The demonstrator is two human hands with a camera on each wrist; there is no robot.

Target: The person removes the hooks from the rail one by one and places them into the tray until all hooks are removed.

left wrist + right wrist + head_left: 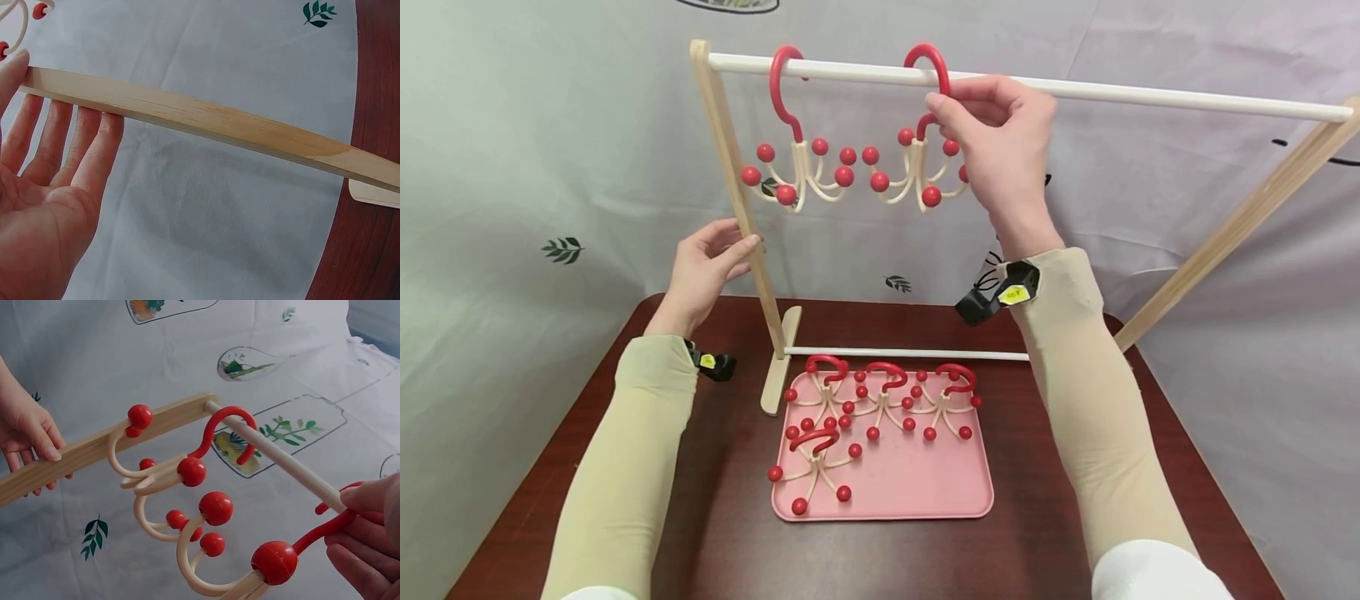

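Note:
My right hand [1011,142] pinches the red hook of a multi-arm hanger [917,167], whose cream arms end in red balls. That hook curves over the white top bar [1112,92] of a wooden rack. In the right wrist view, thumb and fingers of the right hand [372,544] meet on the hook beside the bar. To its left, a matching hanger [800,162] hangs untouched from the bar. My left hand [703,271] holds the rack's left wooden post [200,119], thumb on one side and fingertips on the other, as the left wrist view shows.
A pink tray [925,483] on the dark red table [715,533] carries several more such hangers, mostly along its back and left. Behind it run the rack's lower white bar [917,353] and left foot [778,367]. The right post [1232,229] slants at the right. Patterned cloth hangs behind.

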